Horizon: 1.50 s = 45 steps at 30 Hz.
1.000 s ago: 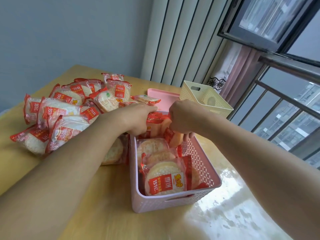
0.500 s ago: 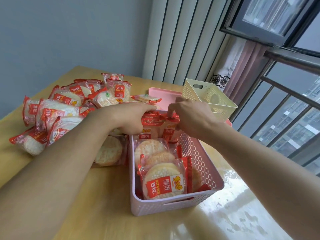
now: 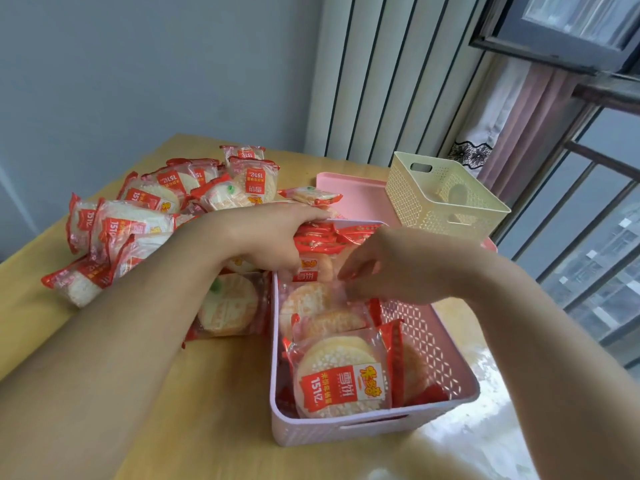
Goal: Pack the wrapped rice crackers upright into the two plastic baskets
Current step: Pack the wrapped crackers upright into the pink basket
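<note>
You sit at a yellow wooden table (image 3: 114, 393) in a corner of the room, with a grey-blue wall on the left, a ribbed white panel (image 3: 391, 77) behind, and a window with bars (image 3: 588, 216) and a pink curtain (image 3: 519, 133) on the right.

Your left hand (image 3: 266, 237) reaches across to the far end of the pink basket (image 3: 446, 344); its fingers are curled around a bunch of red wrapped packets (image 3: 318, 239) that stand there. Your right hand (image 3: 394, 268) comes from the right over the middle of the same basket, and its fingertips pinch the clear top edge of a wrapped cracker (image 3: 304, 299) inside.

The pink basket holds a row of wrapped rice crackers along its left side, standing on edge; the nearest one (image 3: 343, 379) shows its red label to you. The right side of the basket shows bare lattice wall. The cream basket (image 3: 446, 199) stands behind it on a pink lid (image 3: 349, 188); I cannot tell what is inside.

A loose pile of wrapped crackers (image 3: 145, 216) lies on the table to the left, and one packet (image 3: 228, 306) lies flat just beside the pink basket.
</note>
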Tool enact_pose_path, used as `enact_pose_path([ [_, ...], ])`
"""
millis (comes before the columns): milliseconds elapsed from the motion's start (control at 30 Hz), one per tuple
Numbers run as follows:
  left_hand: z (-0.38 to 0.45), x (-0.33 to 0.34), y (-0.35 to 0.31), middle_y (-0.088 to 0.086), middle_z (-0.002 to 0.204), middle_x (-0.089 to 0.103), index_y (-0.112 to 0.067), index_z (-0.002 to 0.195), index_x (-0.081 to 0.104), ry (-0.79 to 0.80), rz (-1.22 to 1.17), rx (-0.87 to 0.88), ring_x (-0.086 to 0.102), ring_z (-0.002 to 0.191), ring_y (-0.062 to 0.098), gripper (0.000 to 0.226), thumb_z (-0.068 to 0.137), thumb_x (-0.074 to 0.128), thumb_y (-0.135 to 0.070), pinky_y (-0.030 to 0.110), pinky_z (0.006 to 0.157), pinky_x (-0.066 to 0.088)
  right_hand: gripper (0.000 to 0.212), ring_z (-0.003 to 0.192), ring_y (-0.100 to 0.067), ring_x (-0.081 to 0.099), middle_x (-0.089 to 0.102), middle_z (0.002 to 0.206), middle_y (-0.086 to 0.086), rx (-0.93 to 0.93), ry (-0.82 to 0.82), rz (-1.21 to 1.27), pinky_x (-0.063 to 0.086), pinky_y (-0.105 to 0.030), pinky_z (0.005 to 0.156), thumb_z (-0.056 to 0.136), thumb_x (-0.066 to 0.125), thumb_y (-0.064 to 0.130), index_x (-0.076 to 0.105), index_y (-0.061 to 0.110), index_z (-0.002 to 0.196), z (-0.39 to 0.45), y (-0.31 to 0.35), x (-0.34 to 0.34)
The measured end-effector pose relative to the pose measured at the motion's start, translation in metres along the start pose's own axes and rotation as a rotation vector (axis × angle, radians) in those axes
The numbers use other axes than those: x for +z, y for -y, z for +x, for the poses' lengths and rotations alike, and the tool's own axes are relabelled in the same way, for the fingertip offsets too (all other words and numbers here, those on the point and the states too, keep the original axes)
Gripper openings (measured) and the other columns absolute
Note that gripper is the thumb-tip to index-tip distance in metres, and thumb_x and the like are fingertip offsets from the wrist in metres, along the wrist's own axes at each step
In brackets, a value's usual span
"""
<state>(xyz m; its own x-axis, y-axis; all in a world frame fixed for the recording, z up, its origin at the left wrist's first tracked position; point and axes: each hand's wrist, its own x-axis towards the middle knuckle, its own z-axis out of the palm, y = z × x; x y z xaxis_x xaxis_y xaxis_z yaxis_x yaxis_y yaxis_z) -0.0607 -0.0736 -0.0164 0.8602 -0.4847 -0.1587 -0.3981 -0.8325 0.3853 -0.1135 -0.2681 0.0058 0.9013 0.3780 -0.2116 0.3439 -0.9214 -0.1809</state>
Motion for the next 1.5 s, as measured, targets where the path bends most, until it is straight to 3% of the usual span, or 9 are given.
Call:
enact_pose_path([
  [167, -0.006, -0.011, 0.002, -0.017, 0.141, 0.055, -0.044, 0.148, 0.042, -0.199, -0.152, 0.034, 0.057, 0.118, 0.007, 0.071, 0.086, 0.076, -0.041, 0.018, 0.087, 0.039, 0.019, 0.072, -0.005, 0.066, 0.074, 0.08, 0.013, -0.076, -0.081, 0.149, 0.055, -0.03, 0.071, 0.082, 0.079, 0.043, 0.075, 0.027, 0.091, -0.001, -0.011, 0.0],
  [267, -0.006, -0.017, 0.0, -0.015, 0.102, 0.069, -0.035, 0.113, 0.068, -0.45, -0.328, -0.024, 0.064, 0.093, 0.005, 0.029, 0.09, 0.065, -0.053, 0.026, 0.076, 0.046, 0.025, 0.066, -0.011, 0.067, 0.074, 0.079, 0.004, -0.122, -0.253, 0.46, 0.054, -0.034, 0.058, 0.074, 0.082, 0.041, 0.071, 0.022, 0.086, -0.009, -0.025, -0.021],
  [467, -0.006, -0.017, -0.016, 0.002, 0.074, 0.077, -0.026, 0.096, 0.066, -0.435, -0.702, -0.009, 0.07, 0.063, 0.018, 0.04, 0.097, 0.046, -0.061, 0.033, 0.065, 0.042, 0.023, 0.078, -0.013, 0.069, 0.074, 0.085, 0.006, -0.282, -0.849, 0.44, 0.055, -0.031, 0.062, 0.07, 0.088, 0.03, 0.072, 0.017, 0.081, -0.008, -0.039, -0.024],
  [600, 0.005, -0.007, -0.015, 0.0, 0.09, 0.078, -0.033, 0.117, 0.068, -0.473, -1.008, 0.075, 0.074, 0.082, 0.021, 0.031, 0.086, 0.072, -0.038, 0.043, 0.082, 0.057, 0.019, 0.08, -0.013, 0.067, 0.069, 0.097, 0.008, -0.36, -0.703, 0.336, 0.057, -0.032, 0.067, 0.071, 0.09, 0.011, 0.074, 0.017, 0.08, -0.001, -0.044, -0.016],
  [933, 0.003, 0.0, -0.022, 0.004, 0.094, 0.079, -0.021, 0.113, 0.063, -0.501, -0.948, 0.06, 0.077, 0.087, 0.029, 0.023, 0.093, 0.07, -0.014, 0.056, 0.083, 0.06, 0.06, 0.08, -0.002, 0.068, 0.069, 0.091, 0.014, 0.156, -0.623, 0.432, 0.058, -0.032, 0.069, 0.06, 0.077, 0.066, 0.06, 0.029, 0.104, -0.004, -0.046, -0.021],
  [1067, 0.0, 0.001, -0.03, 0.005, 0.094, 0.079, -0.017, 0.107, 0.063, -0.476, -0.927, 0.132, 0.076, 0.089, 0.025, 0.023, 0.087, 0.076, -0.018, 0.049, 0.087, 0.061, 0.039, 0.075, -0.004, 0.072, 0.075, 0.092, 0.006, 0.065, -0.631, 0.667, 0.06, -0.034, 0.069, 0.075, 0.083, 0.037, 0.066, 0.023, 0.108, 0.0, -0.041, -0.017],
  [1200, -0.003, -0.004, -0.014, -0.018, 0.129, 0.064, -0.038, 0.128, 0.057, -0.335, -0.441, 0.125, 0.056, 0.122, -0.003, 0.069, 0.068, 0.091, -0.036, 0.026, 0.106, 0.044, 0.028, 0.074, 0.005, 0.065, 0.073, 0.09, 0.012, -0.014, -0.749, 0.581, 0.056, -0.02, 0.066, 0.086, 0.078, 0.018, 0.072, 0.031, 0.11, -0.013, -0.041, -0.031],
  [1333, 0.0, 0.001, -0.007, -0.008, 0.158, 0.034, -0.042, 0.155, 0.025, -0.192, -0.065, -0.002, 0.032, 0.143, 0.013, 0.1, 0.077, 0.083, -0.022, 0.027, 0.11, 0.033, 0.036, 0.083, 0.002, 0.064, 0.068, 0.097, 0.018, 0.012, -0.422, 0.282, 0.056, -0.019, 0.069, 0.083, 0.081, 0.021, 0.067, 0.039, 0.11, -0.012, -0.043, -0.024],
  [1500, 0.006, 0.01, -0.006, -0.006, 0.151, 0.045, -0.041, 0.155, 0.025, -0.128, -0.03, -0.055, 0.049, 0.115, 0.014, 0.093, 0.08, 0.071, -0.01, 0.022, 0.086, 0.042, 0.034, 0.086, -0.009, 0.063, 0.066, 0.093, 0.018, 0.058, -0.413, 0.082, 0.055, -0.035, 0.076, 0.076, 0.085, 0.022, 0.059, 0.038, 0.09, 0.004, -0.036, -0.004],
])
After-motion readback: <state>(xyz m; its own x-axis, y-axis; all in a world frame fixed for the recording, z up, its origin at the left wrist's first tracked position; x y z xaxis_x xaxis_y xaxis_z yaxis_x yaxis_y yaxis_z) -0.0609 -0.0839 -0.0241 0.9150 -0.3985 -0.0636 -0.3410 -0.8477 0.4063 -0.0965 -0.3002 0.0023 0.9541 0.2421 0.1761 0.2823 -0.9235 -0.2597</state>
